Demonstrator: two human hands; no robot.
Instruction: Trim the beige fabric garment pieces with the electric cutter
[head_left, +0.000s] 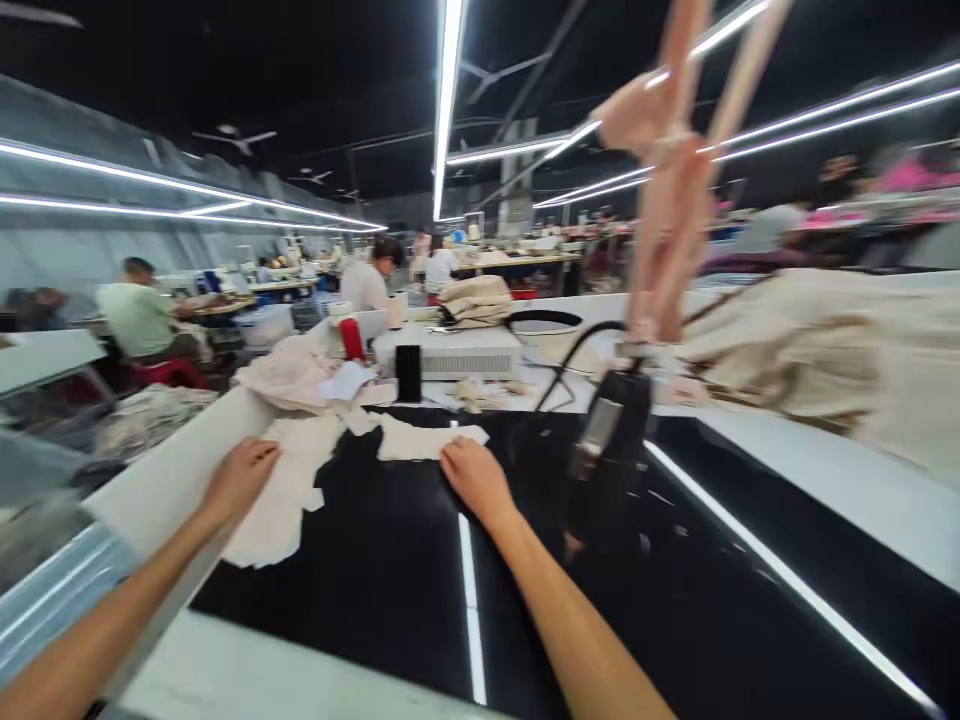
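On a glossy black board (375,540) lie several cream fabric pieces. My left hand (241,482), fingers curled together, is at the left edge of a larger cream fabric piece (274,510) with an uneven outline; its fingertips meet the cloth, but the grip itself is partly hidden. My right hand (478,482) has its fingers closed on the right end of a narrow cream fabric strip (409,440). To the right of that hand, a blurred black tool (611,440) with a metal part hangs from pinkish cloth strips (667,230).
Behind the board stand a white box with a vented front (465,355), a black thread spool (409,373) and a red spool (351,339). Beige cloth is heaped (810,340) at right. Pale fabric (289,372) lies back left. Seated people work at tables farther off.
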